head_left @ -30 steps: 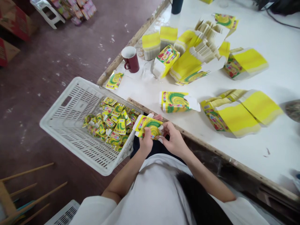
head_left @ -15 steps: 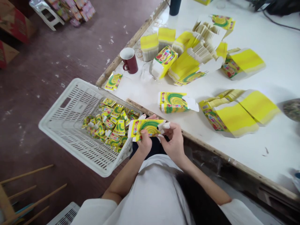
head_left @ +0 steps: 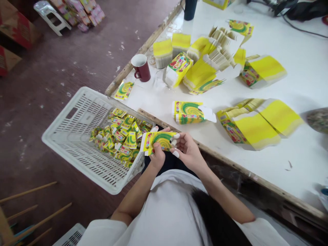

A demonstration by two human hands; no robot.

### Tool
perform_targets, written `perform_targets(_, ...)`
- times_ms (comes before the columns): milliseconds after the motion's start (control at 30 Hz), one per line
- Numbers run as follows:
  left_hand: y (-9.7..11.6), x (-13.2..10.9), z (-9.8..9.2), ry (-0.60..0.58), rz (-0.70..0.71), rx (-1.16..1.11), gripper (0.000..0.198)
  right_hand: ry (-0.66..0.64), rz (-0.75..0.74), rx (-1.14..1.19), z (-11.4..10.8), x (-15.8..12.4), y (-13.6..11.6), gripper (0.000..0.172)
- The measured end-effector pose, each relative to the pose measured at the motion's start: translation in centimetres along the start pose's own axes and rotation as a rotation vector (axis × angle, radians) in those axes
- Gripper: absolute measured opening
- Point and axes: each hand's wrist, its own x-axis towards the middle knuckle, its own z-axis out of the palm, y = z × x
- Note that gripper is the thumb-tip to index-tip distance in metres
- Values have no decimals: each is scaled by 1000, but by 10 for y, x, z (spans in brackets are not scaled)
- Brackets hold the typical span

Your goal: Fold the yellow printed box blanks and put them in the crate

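Observation:
A small yellow cardboard box [head_left: 162, 139] with a green swirl print is held over the table's near edge. My left hand [head_left: 157, 155] grips it from below and behind, thumb across the printed front. At the box's right end, my right hand [head_left: 188, 150] has its curled fingers and thumb on the end flaps. White end flaps stick out at the box's left end. To the left, a white plastic basket [head_left: 66, 128] contains many similar small yellow boxes [head_left: 125, 136]. Just beyond my hands, a stack of flattened printed cartons [head_left: 191, 112] lies on the white table [head_left: 256, 167].
Bundles of flat yellow cartons [head_left: 256, 126] spread over the table, with more piled behind [head_left: 205, 68]. A maroon mug [head_left: 142, 68] stands near the left edge, a dark cup [head_left: 190, 9] farther back. A white stool [head_left: 51, 17] and cardboard boxes [head_left: 19, 27] are on the floor.
The white flap at the box's right end has been folded inward and barely shows now. My right hand has closed in against that end; my left hand keeps its hold.

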Motion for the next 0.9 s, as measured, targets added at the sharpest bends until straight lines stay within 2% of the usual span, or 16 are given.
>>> perform_targets(167,-4,-2,3,26,-59,-118,75,-30,-23,-74,2,-3,1,44)
perform_targets(267,-9,-4,7,46,-145,-272,74,48,-158,-193,6,-5,4,43)
perform_targets(400,-12,-7,14,26,-235,-399,73,131,-315,-360,7,-4,7,53)
perform_targets(533,-7,-10,16,-48,-267,-489,76,19,-235,-392,1,0,8,57)
perform_targets(633,1,-8,14,-69,-233,-536,74,-30,-167,-343,0,0,8,55)
perform_targets(800,7,0,13,59,-176,-725,60,-86,-150,-355,9,-8,7,59)
perform_targets(900,6,4,15,107,-162,-777,58,-125,-132,-388,12,-10,6,55)
